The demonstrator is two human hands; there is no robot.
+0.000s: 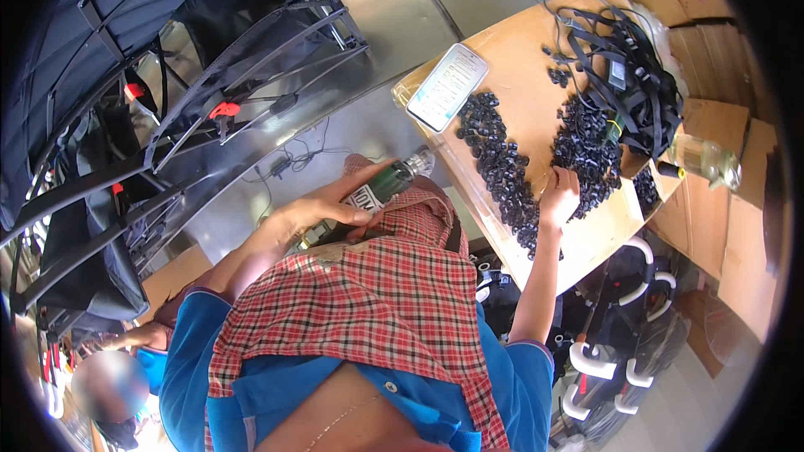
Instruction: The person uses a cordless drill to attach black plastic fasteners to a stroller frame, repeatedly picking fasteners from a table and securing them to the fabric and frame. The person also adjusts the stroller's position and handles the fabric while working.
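My left hand point(322, 211) is wrapped round a dark green cylindrical power tool point(374, 192), held over my lap. Its shiny, partly clear end points up and to the right, and its lower part is hidden by the hand. Over the cardboard-coloured tabletop point(536, 42), my right hand point(559, 197) is closed in a pinch between two heaps of small parts. Whatever lies between those fingertips is too small to tell. One heap of small black plastic parts point(496, 155) runs to its left; another heap of black parts point(584, 146) touches the hand's right side.
A white-screened phone point(448, 88) lies at the table's left corner. Black straps point(641, 75) pile up at the far right, beside a clear bottle point(703, 161). Black folding frames point(209, 109) stand at left. White curved handles point(593, 362) are below the table. A person point(126, 381) sits lower left.
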